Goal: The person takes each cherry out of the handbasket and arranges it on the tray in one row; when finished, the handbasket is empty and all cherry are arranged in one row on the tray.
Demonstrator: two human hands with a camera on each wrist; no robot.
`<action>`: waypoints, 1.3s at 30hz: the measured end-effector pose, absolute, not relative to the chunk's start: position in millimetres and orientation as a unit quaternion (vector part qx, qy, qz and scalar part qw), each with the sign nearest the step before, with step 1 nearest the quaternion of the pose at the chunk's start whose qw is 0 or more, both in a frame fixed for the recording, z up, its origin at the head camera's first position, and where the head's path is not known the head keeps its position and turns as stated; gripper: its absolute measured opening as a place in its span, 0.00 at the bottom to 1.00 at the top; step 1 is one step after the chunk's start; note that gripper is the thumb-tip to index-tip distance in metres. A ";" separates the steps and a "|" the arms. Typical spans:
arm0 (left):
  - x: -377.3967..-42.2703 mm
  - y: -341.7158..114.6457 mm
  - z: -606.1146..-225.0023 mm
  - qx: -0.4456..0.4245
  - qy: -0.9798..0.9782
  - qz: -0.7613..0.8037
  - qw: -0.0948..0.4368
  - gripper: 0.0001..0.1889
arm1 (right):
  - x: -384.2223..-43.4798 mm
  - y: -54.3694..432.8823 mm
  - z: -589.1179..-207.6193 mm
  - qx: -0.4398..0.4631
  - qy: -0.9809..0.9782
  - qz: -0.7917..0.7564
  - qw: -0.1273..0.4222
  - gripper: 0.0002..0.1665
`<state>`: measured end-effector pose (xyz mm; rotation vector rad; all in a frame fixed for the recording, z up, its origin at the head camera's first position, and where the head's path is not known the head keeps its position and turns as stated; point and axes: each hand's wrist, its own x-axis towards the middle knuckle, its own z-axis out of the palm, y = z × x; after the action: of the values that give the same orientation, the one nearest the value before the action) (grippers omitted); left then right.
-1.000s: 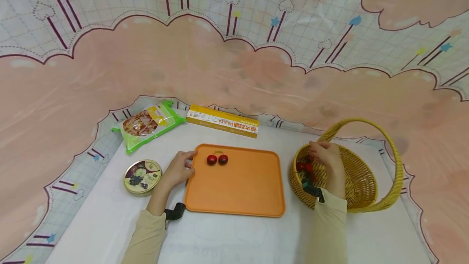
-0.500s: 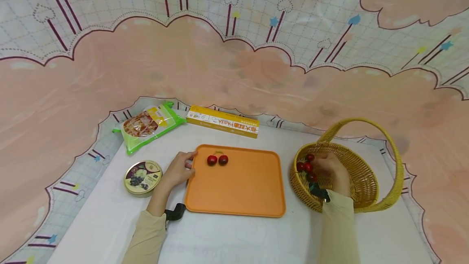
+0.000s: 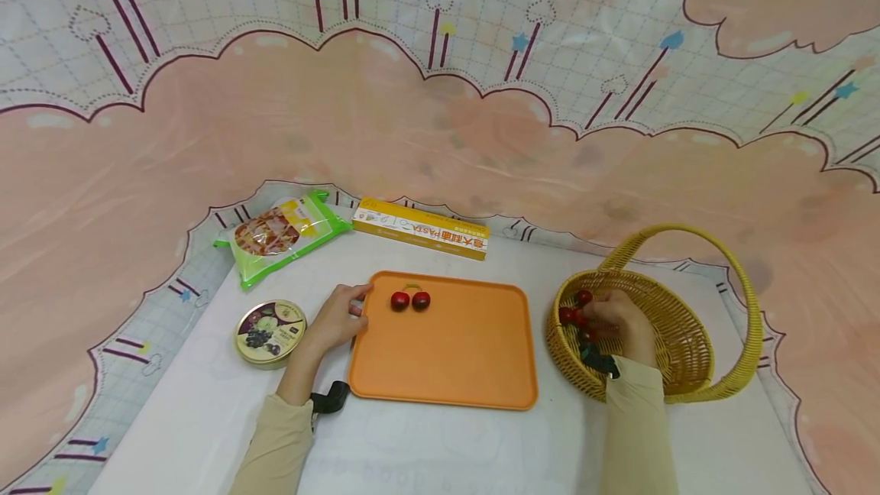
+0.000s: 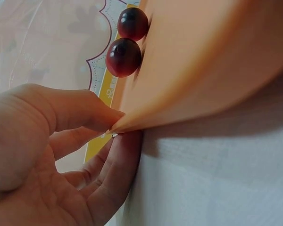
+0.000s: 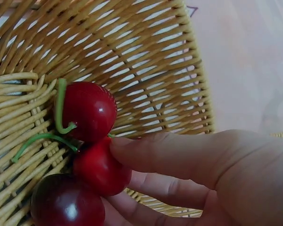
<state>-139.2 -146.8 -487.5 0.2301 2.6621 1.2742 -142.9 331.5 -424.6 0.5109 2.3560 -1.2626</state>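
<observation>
R hand (image 3: 622, 319) pinching red cherry (image 5: 101, 172) in wicker basket (image 3: 667, 300); L hand (image 3: 337, 319) at orange tray (image 3: 443, 350)

The gripped cherry is inside the basket, at its L side. It's roundish, so a long axis is hard to tell; in the R-wrist view a green stem (image 5: 42, 136) appears to run from it, pointing L, away from the thumb. The basket is oval, its long axis slanting from far L to near R, w/ an arched handle (image 3: 752, 319) on the R. The tray's long axis runs L–R.

Counts: 1 basket, 1 tray. R-wrist view shows 3 cherries in the basket; head view seems to show 4, partly hidden. On the tray, far L corner: 2 dark-red cherries (image 3: 400, 301) side by side. Also on the white bench (image 3: 454, 449): 1 green-edged food bag (image 3: 271, 235), 1 yellow pasta box (image 3: 419, 229), 1 round tin (image 3: 271, 331).

Pose: R forearm points fwd, hand bent L over the basket, its grip thumb on top, fingers below the cherry. L forearm comes from lower L; its grip pinches the tray's L rim, thumb above, finger beneath.
</observation>
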 end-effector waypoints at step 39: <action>-140.6 -147.2 -489.4 0.072 0.898 0.422 0.097 0.32 | -135.8 314.0 -377.9 0.182 0.794 -0.573 0.087 0.35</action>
<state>-140.6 -147.2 -489.4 0.2140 2.6611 1.2511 -135.8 314.0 -377.9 0.5426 2.3661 -1.7061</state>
